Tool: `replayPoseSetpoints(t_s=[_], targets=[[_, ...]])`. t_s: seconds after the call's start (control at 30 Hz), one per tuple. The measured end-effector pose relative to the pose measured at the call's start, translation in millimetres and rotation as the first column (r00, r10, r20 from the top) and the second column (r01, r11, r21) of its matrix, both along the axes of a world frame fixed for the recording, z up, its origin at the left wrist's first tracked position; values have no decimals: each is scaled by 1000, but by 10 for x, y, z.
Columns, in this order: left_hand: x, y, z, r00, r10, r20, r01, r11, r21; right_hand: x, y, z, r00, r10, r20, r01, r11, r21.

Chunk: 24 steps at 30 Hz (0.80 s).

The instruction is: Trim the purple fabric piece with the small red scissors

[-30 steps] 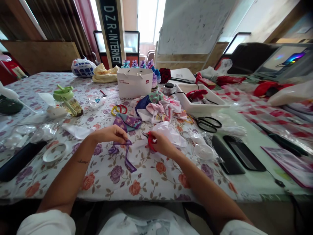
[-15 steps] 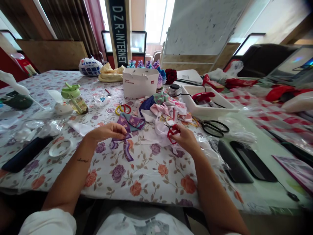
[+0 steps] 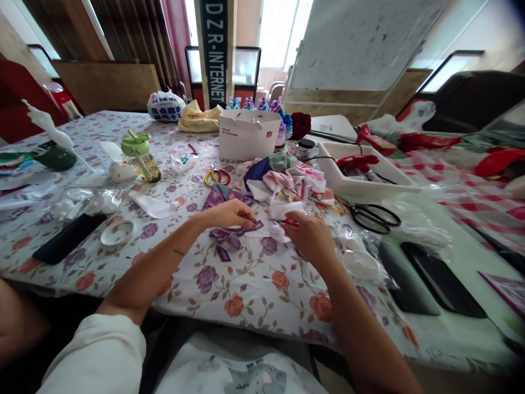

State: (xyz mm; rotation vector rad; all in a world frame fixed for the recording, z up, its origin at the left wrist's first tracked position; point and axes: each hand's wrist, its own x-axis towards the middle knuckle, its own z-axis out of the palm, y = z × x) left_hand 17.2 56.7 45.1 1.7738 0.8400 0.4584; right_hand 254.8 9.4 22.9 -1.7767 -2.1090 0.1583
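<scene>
My left hand [image 3: 232, 213] pinches one end of a purple patterned fabric strip [image 3: 227, 239], whose rest trails down onto the flowered tablecloth. Close by on the right, my right hand [image 3: 307, 232] is closed round the red handles of small scissors [image 3: 291, 222]. Their short blades point left toward the pinched end, and a small gap seems to lie between. Behind both hands spreads a heap of fabric scraps [image 3: 287, 178], pink, white, green and navy. A folded purple and teal cloth [image 3: 223, 194] lies just behind my left hand.
Yellow-and-red-handled pliers [image 3: 216, 176] lie behind the cloth, before a white box [image 3: 248, 137]. To the right are black scissors [image 3: 374, 218], a white tray [image 3: 365, 183] and dark trays [image 3: 443, 282]. On the left stand a tape roll [image 3: 117, 233], a phone [image 3: 69, 239] and a green-lidded bottle [image 3: 143, 161].
My left hand has moved right with the purple strip, bringing its end near the scissors. The right hand has turned slightly, and the scissors' blades now point left. The view has shifted a little.
</scene>
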Motion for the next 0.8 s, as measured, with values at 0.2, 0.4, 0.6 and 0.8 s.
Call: replayPoseSetpoints(t_s=[0.2,0.4,0.6,0.8], targets=[[46,-68,17,991,62,115,-62,998,-5,-484,-29,35,703,282,-653,-355,934,21],[-135,-99,-32,970,120,211,-96,988,-117,-565,32,26,592,264,-761,-289,952,105],[-337,-113,-182,988,-44,148,84,957,-277,-477,18,185,495,225,-839,-171,972,160],[-432,-100,-184,986,-133,97,158,931,-330,-331,35,438,388,209,-898,7,973,229]])
